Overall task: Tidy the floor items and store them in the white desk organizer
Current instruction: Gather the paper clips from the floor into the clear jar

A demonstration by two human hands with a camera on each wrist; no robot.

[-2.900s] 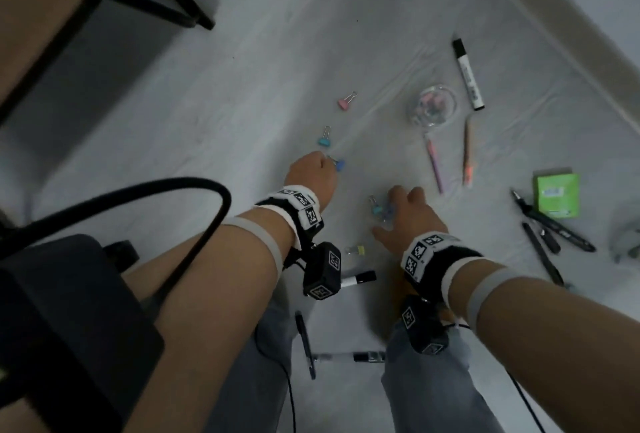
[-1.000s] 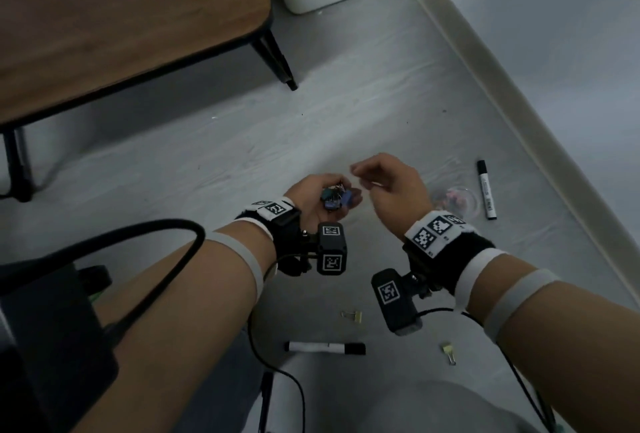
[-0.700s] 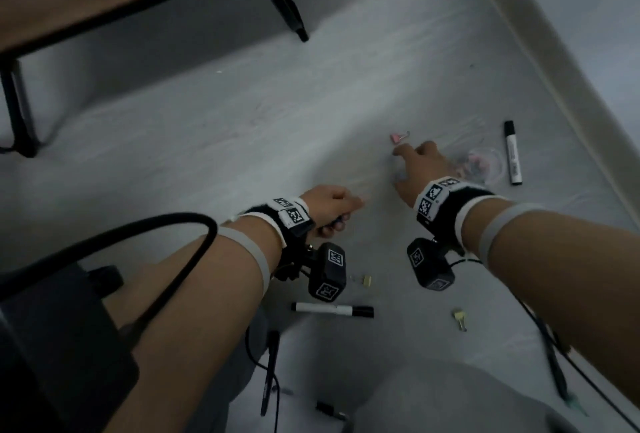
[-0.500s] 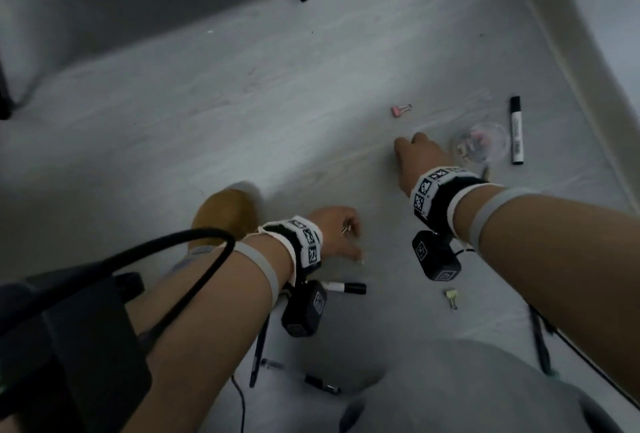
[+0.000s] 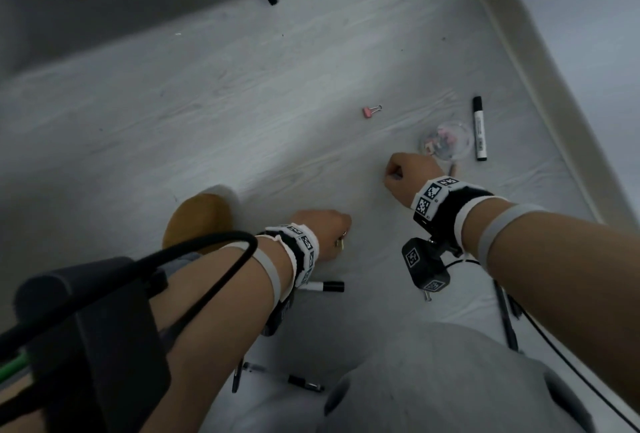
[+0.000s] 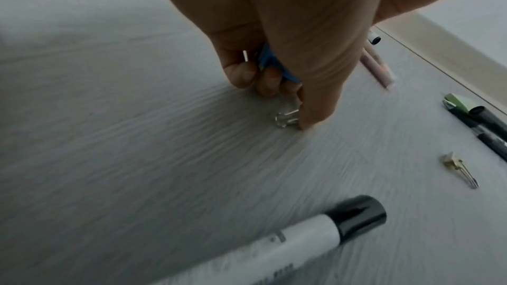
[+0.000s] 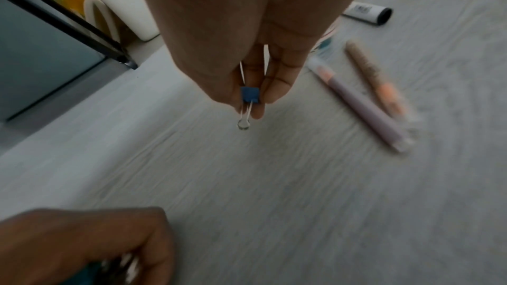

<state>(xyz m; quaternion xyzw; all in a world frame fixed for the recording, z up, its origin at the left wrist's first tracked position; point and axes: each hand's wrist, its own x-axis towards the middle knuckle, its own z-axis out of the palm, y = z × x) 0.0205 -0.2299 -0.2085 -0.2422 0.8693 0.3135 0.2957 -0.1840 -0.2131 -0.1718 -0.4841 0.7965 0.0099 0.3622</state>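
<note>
My left hand (image 5: pixel 341 235) is low over the floor with several blue binder clips (image 6: pixel 270 62) held in its curled fingers. Its thumb and fingertips touch another small clip (image 6: pixel 286 118) lying on the floor. My right hand (image 5: pixel 393 174) is further right, just above the floor, and pinches a single blue binder clip (image 7: pixel 249 94) by its body, wire handle hanging down. A pink binder clip (image 5: pixel 371 111) lies alone beyond the right hand. A yellow clip (image 6: pixel 455 166) lies to the right of my left hand. No white desk organizer shows.
A clear round tub (image 5: pixel 446 142) of clips and a white marker (image 5: pixel 479 128) lie near the wall. Purple (image 7: pixel 365 107) and orange (image 7: pixel 381 81) pens lie right of my right hand. Another white marker (image 6: pixel 301 235) lies by my left wrist, with dark pens (image 5: pixel 277 377) nearer my knees.
My right hand went from reaching flat towards the floor to pinching a blue clip. My left hand dropped from chest height to the floor, onto a small clip.
</note>
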